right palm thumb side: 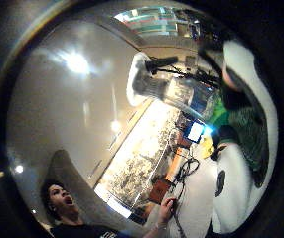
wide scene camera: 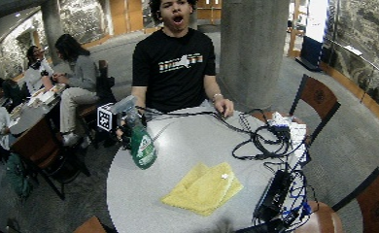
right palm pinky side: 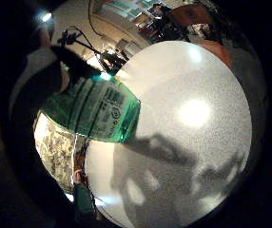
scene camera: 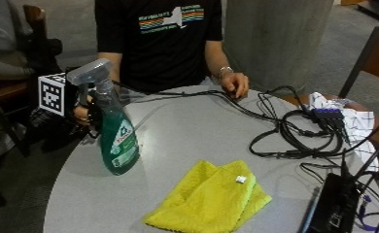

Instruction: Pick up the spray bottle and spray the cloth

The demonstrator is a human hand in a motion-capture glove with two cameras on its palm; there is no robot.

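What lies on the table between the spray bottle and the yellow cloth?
Only bare table separates the spray bottle and yellow cloth, per the outside view.

You are working at a round grey speckled table (scene camera: 196,131). Directly behind it stands a broad round grey concrete column (wide scene camera: 253,48). Dark wooden chairs with metal frames (wide scene camera: 318,99) stand at the table's right side, and another such chair back (wide scene camera: 377,204) shows at the lower right. The floor is grey carpet (wide scene camera: 351,141). Along the right wall, note a mottled stone-patterned panel (wide scene camera: 364,34) above a wooden base strip. At the left, a second table (wide scene camera: 31,114) is set among more dark chairs. Orange-brown wooden panelling (wide scene camera: 128,12) lines the far end of the room. Bright patches of overhead light reflect off the table surface.
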